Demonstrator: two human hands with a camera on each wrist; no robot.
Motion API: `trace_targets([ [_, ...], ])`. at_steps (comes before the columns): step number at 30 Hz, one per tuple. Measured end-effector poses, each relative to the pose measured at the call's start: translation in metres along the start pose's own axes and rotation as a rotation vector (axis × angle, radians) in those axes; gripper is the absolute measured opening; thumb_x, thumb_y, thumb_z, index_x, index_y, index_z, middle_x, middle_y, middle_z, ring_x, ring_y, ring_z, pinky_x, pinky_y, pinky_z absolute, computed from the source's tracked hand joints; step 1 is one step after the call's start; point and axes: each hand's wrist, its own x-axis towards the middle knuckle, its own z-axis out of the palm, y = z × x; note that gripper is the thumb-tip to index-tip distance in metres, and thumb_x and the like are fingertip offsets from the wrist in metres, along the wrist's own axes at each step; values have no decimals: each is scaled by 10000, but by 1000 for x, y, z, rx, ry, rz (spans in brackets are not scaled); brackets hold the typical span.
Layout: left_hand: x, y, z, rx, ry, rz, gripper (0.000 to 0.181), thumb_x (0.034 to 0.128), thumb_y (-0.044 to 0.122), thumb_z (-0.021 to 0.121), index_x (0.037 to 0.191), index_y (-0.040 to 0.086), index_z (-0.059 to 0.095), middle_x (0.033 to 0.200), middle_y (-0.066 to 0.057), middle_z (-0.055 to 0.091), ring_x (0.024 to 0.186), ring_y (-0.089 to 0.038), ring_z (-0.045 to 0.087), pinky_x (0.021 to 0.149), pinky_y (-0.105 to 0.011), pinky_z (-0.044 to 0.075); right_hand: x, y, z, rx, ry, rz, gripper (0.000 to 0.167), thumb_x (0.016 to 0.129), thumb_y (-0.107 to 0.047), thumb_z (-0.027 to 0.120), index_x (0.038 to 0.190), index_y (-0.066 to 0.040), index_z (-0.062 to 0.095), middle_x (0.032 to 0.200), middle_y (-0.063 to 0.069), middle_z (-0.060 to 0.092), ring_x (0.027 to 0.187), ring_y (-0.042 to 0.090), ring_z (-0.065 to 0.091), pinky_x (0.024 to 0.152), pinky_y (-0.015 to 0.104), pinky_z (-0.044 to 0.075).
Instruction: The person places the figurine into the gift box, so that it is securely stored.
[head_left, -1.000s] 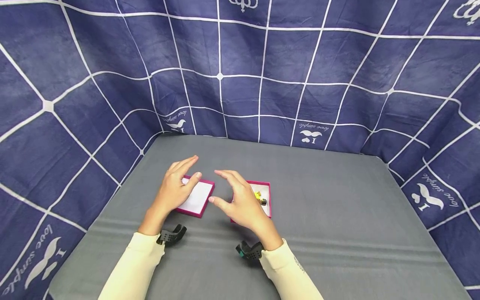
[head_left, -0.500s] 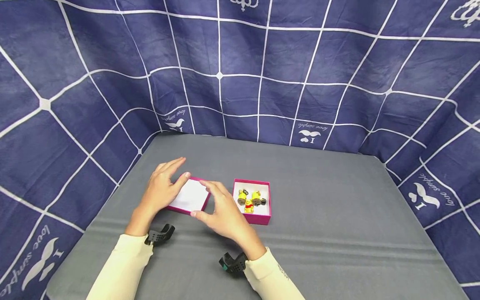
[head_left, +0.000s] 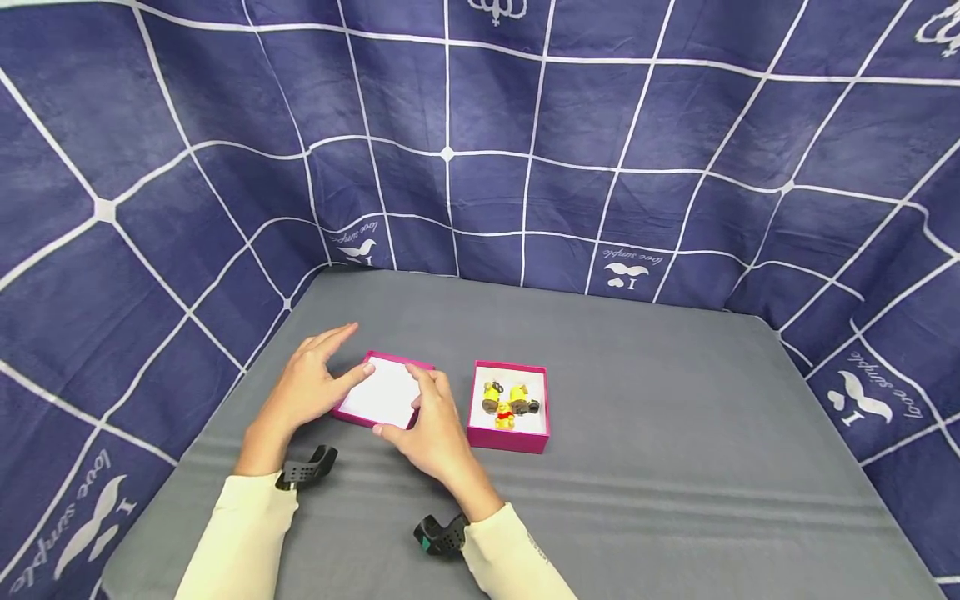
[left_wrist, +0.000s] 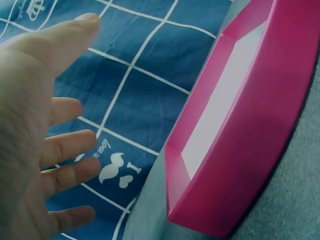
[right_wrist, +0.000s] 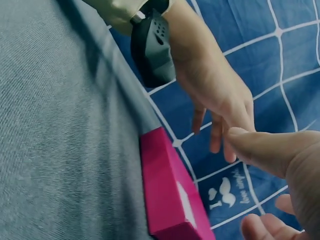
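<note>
A shallow pink box lid (head_left: 378, 390) with a white inside lies hollow side up on the grey surface. My left hand (head_left: 303, 385) is held over its left side, fingers extended and thumb apart. In the left wrist view, a gap separates that hand from the lid's pink wall (left_wrist: 255, 135). On the right side of the lid is my right hand (head_left: 435, 425), thumb and fingers spread with nothing between them. Just to the right stands a deeper pink box (head_left: 506, 439), holding two yellow-and-brown figures (head_left: 491, 398) and a small yellow bear figurine (head_left: 505, 417) with a red top.
A grey cloth (head_left: 675, 433) covers the work surface. Blue curtain fabric (head_left: 570, 142) with white grid lines hangs behind and along both sides. Each wrist carries a black camera mount (head_left: 442, 535).
Both hands have moved left; the right one went from over the figurine box to the lid's right side, uncovering the box. The lid and box stay about where they were.
</note>
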Motion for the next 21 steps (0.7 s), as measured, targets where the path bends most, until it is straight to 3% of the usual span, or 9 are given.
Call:
trace_targets([
  [9, -7, -3, -2, 53, -187, -98, 1064, 751, 660, 774, 1586, 181, 321, 1552, -169, 446, 1399, -416, 421, 1105, -625, 350, 1, 11, 10, 25, 43, 62, 958, 712, -324, 918, 1511, -141, 422, 1322, 140, 493, 958, 249, 579, 776, 234, 468],
  [16, -10, -6, 0, 50, -271, -99, 1212, 683, 691, 808, 1605, 137, 249, 1574, -197, 394, 1422, -414, 395, 1123, -620, 339, 2, 19, 13, 10, 49, 89, 964, 705, -330, 918, 1509, -132, 424, 1286, 116, 498, 922, 125, 516, 784, 234, 467],
  [21, -11, -8, -1, 50, -313, -90, 1295, 638, 682, 841, 1602, 78, 224, 1576, -224, 377, 1417, -431, 395, 1123, -617, 343, 4, 22, 14, 19, 43, 101, 988, 706, -347, 915, 1520, -116, 406, 1293, 98, 491, 930, 110, 507, 789, 227, 464],
])
